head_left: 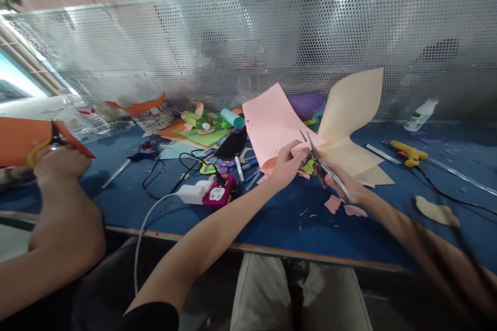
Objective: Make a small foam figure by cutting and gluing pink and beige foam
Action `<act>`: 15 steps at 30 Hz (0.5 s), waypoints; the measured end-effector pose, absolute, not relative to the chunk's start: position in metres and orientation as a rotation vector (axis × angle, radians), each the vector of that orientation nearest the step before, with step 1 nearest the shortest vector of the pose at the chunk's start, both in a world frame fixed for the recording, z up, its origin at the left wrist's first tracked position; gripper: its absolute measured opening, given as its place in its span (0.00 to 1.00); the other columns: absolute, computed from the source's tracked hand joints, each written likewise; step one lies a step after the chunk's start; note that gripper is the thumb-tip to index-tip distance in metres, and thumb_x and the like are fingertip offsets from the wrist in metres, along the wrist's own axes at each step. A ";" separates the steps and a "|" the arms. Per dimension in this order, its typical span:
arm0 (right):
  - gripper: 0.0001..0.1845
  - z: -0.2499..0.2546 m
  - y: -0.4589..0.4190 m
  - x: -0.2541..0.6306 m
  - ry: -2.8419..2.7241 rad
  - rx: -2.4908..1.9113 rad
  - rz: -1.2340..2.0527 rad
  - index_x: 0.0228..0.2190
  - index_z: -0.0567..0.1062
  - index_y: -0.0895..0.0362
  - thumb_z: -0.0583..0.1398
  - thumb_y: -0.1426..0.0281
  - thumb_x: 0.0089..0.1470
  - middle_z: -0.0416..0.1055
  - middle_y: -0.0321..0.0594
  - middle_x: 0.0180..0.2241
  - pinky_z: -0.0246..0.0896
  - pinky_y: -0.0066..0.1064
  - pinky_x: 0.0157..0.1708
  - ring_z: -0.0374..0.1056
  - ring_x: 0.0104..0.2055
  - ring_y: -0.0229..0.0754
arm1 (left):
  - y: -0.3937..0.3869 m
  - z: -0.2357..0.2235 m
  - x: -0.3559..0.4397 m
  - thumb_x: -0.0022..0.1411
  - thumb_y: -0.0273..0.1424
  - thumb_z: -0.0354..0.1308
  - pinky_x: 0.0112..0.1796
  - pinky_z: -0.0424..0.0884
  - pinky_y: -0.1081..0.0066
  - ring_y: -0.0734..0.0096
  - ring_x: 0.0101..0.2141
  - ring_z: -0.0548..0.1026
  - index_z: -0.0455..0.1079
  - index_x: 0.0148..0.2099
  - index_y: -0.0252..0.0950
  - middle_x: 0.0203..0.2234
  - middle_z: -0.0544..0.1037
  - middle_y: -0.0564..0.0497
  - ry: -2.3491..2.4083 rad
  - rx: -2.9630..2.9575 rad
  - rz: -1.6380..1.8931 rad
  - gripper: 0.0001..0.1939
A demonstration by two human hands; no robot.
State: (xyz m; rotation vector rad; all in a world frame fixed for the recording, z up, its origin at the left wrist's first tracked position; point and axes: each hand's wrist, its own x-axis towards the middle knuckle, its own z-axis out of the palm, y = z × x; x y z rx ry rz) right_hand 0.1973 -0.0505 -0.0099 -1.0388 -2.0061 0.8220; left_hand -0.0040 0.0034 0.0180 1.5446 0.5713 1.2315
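Black short sleeve (153,316) and bare left forearm (209,248) nearest the camera, lower left of centre; light-coloured trousers (260,289) below the table edge. Left hand (286,165) pinches a small pale-pink paper piece (300,149) between thumb and fingers; can't tell if it joins the large pale-pink paper sheet (267,119) behind. That sheet sits mid-table, upper part raised, lower edge curled by the left wrist. Right hand (338,181) clasped round the handles of silver metal scissors (312,149), blades slightly parted, pointing away, right beside the pink piece; can't tell whether they bite into it.

Cream curved paper sheet (351,103) stands just beyond the right hand. Two pink paper scraps (333,204) on the blue tabletop (272,232), near the right wrist. Left of the left hand: white marker (239,169), magenta cube-shaped socket (219,191) with white adapters (192,192), black phone (232,145). Further left, blue glue gun (143,150). Right side: yellow glue gun (407,152), white plastic bottle (421,115), cream cutout (437,211).

Far left, a co-worker's hand (62,163) grips yellow-handled scissors (37,151) at an orange sheet (19,139). Perforated metal panel (272,36) behind the table.
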 end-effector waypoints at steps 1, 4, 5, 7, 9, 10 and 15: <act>0.32 -0.010 -0.050 0.198 -2.016 -1.027 0.811 0.40 0.70 0.52 0.48 0.38 0.60 0.68 0.43 0.36 0.65 0.37 0.35 0.62 0.33 0.44 | 0.003 0.018 -0.004 0.64 0.42 0.59 0.24 0.57 0.76 0.80 0.22 0.59 0.65 0.33 0.36 0.21 0.63 0.58 0.570 1.540 1.243 0.15; 0.31 -0.009 -0.050 0.198 -2.023 -1.033 0.782 0.41 0.71 0.52 0.49 0.39 0.60 0.68 0.43 0.37 0.65 0.38 0.36 0.63 0.34 0.45 | 0.003 0.017 -0.003 0.64 0.42 0.59 0.24 0.57 0.76 0.80 0.22 0.59 0.63 0.32 0.36 0.21 0.62 0.58 0.571 1.542 1.270 0.16; 0.31 -0.009 -0.051 0.198 -2.025 -1.035 0.778 0.41 0.71 0.52 0.49 0.39 0.60 0.67 0.43 0.37 0.64 0.37 0.36 0.63 0.34 0.45 | 0.003 0.017 -0.003 0.65 0.41 0.58 0.24 0.57 0.75 0.80 0.22 0.59 0.63 0.32 0.36 0.21 0.62 0.58 0.571 1.550 1.270 0.15; 0.30 -0.008 -0.051 0.198 -2.027 -1.038 0.779 0.41 0.70 0.52 0.49 0.39 0.61 0.67 0.43 0.37 0.64 0.37 0.35 0.63 0.34 0.45 | 0.003 0.017 -0.003 0.65 0.41 0.58 0.24 0.57 0.75 0.80 0.22 0.60 0.64 0.32 0.36 0.21 0.63 0.57 0.569 1.564 1.262 0.15; 0.30 -0.009 -0.052 0.197 -2.018 -1.031 0.793 0.40 0.70 0.53 0.49 0.40 0.61 0.66 0.42 0.36 0.64 0.36 0.34 0.62 0.33 0.44 | 0.003 0.017 -0.003 0.65 0.41 0.58 0.24 0.57 0.76 0.80 0.22 0.60 0.64 0.32 0.36 0.21 0.63 0.57 0.567 1.566 1.250 0.14; 0.30 -0.009 -0.052 0.197 -2.012 -1.029 0.804 0.40 0.70 0.53 0.49 0.40 0.61 0.65 0.42 0.36 0.63 0.36 0.33 0.61 0.32 0.43 | 0.003 0.017 -0.003 0.65 0.41 0.58 0.24 0.57 0.76 0.80 0.22 0.60 0.64 0.32 0.36 0.21 0.63 0.57 0.571 1.562 1.248 0.14; 0.30 -0.014 -0.051 0.198 -1.999 -1.041 0.828 0.41 0.68 0.52 0.49 0.39 0.60 0.66 0.41 0.36 0.63 0.36 0.32 0.60 0.31 0.42 | 0.001 0.016 -0.001 0.64 0.43 0.59 0.23 0.56 0.76 0.81 0.21 0.59 0.64 0.32 0.36 0.21 0.62 0.58 0.573 1.523 1.254 0.16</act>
